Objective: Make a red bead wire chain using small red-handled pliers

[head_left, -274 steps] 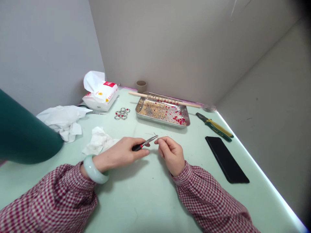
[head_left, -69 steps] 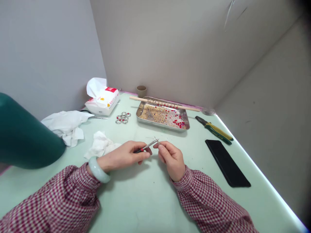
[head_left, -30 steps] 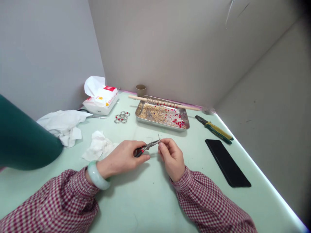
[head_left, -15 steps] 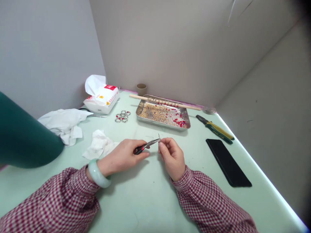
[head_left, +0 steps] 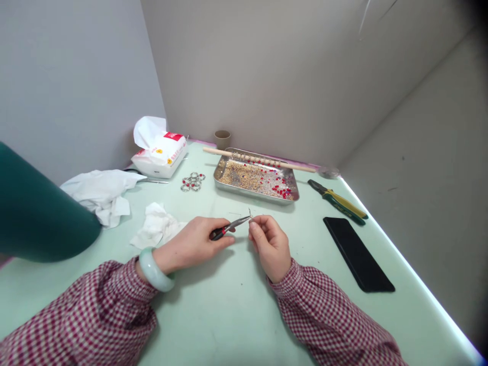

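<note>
My left hand (head_left: 190, 244) is closed around small red-and-black-handled pliers (head_left: 227, 228), whose thin jaws point right. The jaw tips meet a short piece of fine wire (head_left: 250, 215) pinched between thumb and forefinger of my right hand (head_left: 269, 244). Both hands rest low over the pale green table (head_left: 229, 315), close together near its middle. A pale jade bangle (head_left: 151, 264) sits on my left wrist. Behind the hands stands a steel tray (head_left: 254, 178) holding gold and red beads.
A wooden stick (head_left: 259, 160) threaded with beads lies across the tray's far rim. Beaded rings (head_left: 192, 180), a tissue pack (head_left: 160, 150), crumpled tissues (head_left: 156, 229), a white cloth (head_left: 101, 190) sit left. Green-yellow pliers (head_left: 337, 202) and a black phone (head_left: 356, 253) lie right. A dark green sleeve (head_left: 38, 213) intrudes left.
The hands have stayed almost in place. The pliers' jaws opened a little about a second ago and are closed on the wire again.
</note>
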The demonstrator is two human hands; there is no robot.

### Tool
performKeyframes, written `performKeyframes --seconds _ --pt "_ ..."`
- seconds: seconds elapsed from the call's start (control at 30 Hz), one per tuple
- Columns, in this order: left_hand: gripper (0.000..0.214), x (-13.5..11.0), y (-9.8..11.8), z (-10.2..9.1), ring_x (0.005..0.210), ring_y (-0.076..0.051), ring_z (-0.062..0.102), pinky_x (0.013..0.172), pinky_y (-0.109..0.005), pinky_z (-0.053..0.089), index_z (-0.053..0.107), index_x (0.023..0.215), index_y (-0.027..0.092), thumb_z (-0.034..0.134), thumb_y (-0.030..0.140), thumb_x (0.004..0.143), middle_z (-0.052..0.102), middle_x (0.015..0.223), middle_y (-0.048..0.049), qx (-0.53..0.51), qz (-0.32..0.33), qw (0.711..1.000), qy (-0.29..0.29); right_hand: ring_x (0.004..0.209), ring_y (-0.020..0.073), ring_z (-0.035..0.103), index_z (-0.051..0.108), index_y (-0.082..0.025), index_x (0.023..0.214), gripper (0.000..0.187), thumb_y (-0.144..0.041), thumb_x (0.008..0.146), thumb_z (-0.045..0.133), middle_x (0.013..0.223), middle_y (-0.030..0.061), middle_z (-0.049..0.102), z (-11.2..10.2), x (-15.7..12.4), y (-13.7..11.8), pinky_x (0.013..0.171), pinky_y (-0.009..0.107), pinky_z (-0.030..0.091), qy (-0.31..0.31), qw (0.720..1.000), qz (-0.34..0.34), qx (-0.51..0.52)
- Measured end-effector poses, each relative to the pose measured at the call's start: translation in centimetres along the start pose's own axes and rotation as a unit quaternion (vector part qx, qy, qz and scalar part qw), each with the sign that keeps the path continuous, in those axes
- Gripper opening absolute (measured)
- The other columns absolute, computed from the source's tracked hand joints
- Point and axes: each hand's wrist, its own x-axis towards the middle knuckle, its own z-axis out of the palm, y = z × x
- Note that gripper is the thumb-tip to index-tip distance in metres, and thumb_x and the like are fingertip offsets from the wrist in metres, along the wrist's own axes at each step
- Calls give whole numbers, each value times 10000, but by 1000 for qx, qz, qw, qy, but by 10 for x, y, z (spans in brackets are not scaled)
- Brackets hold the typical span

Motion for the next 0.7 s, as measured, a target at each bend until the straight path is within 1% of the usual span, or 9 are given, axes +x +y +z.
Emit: performKeyframes --seconds 0.3,0.53,0.6,0.7 --pt "271 1 1 0 591 -122 428 559 -245 266 592 768 162 516 411 847 520 638 22 8 -4 1000 -4 492 78 426 535 -187 896 133 -320 883 537 635 -35 529 1 1 0 443 212 321 4 1000 0 7" --pt "272 1 1 0 580 -115 412 554 -241 271 606 767 158 511 401 845 505 623 25 -10 -15 1000 -6 499 83 434 539 -189 880 118 -306 871 549 629 -36 524 1 1 -1 445 213 323 11 1000 1 -1" --pt "277 1 1 0 586 -116 410 552 -238 279 628 786 156 505 397 846 494 622 24 -29 -19 999 -18 493 82 431 542 -189 878 120 -308 870 549 628 -36 524 2 1 -1 441 214 323 13 1000 1 -1" --pt "271 -1 2 -2 598 -118 430 558 -232 302 662 877 159 503 376 845 509 637 23 -68 -26 996 -42 483 81 424 546 -189 875 122 -311 871 547 624 -35 527 2 0 -1 438 215 322 14 1000 2 3"
